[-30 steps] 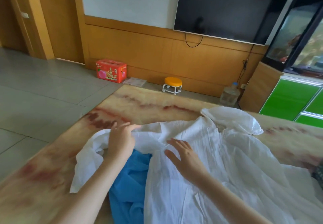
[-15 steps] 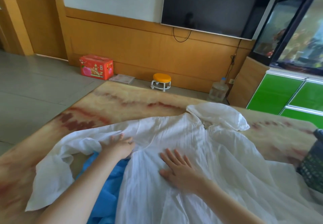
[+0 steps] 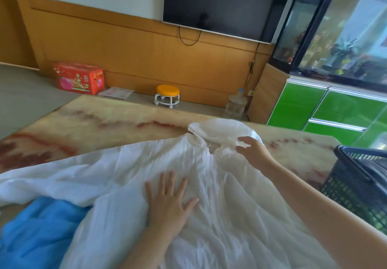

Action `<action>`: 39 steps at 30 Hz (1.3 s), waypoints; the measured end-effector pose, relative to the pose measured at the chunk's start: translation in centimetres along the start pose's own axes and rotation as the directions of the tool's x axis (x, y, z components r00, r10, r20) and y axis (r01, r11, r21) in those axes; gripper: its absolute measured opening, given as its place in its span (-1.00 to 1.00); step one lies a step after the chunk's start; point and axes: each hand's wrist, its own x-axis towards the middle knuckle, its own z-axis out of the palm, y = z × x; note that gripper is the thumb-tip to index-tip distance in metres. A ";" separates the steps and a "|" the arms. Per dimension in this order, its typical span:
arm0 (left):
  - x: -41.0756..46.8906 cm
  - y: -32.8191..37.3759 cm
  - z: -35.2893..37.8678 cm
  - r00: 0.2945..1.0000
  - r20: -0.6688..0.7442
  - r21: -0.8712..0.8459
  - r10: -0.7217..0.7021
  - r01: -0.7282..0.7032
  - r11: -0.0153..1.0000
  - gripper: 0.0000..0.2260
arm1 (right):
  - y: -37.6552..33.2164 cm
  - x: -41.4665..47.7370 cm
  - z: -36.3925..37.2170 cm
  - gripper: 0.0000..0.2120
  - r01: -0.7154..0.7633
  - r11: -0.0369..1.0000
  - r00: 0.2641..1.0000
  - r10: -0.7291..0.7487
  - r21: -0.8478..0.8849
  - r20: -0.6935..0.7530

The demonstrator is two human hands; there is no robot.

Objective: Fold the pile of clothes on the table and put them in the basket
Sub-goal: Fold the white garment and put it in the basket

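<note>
The table (image 3: 104,126) had a glossy tan top veined with red streaks, which showed along its far and left parts. A white garment (image 3: 230,216) lay spread and wrinkled over most of the near side, its hood (image 3: 219,130) lying toward the far edge. A blue garment (image 3: 37,226) lay bunched at the near left, partly tucked under the white one. A dark mesh basket (image 3: 356,185) stood at the right edge, just beside the white cloth.

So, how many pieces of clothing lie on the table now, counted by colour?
white garment: 1
blue garment: 1
Total: 2, as far as the picture shows.
</note>
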 end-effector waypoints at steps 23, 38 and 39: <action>0.8 -0.4 0.9 0.989 -0.144 -0.090 -0.032 0.019 0.996 0.01 | -4.2 7.5 -4.1 -0.80 0.183 0.952 0.942 -0.098 0.247 -0.322; 0.6 -0.2 0.6 0.995 -0.093 -0.069 -0.035 0.028 0.997 -0.09 | 4.1 5.1 -3.9 -0.75 -0.013 0.989 0.971 -0.023 0.148 0.237; 0.7 -0.2 0.7 0.995 -0.096 -0.070 -0.034 0.027 0.997 -0.06 | 5.2 4.6 -4.9 -0.83 -0.074 0.997 0.958 0.069 0.008 0.277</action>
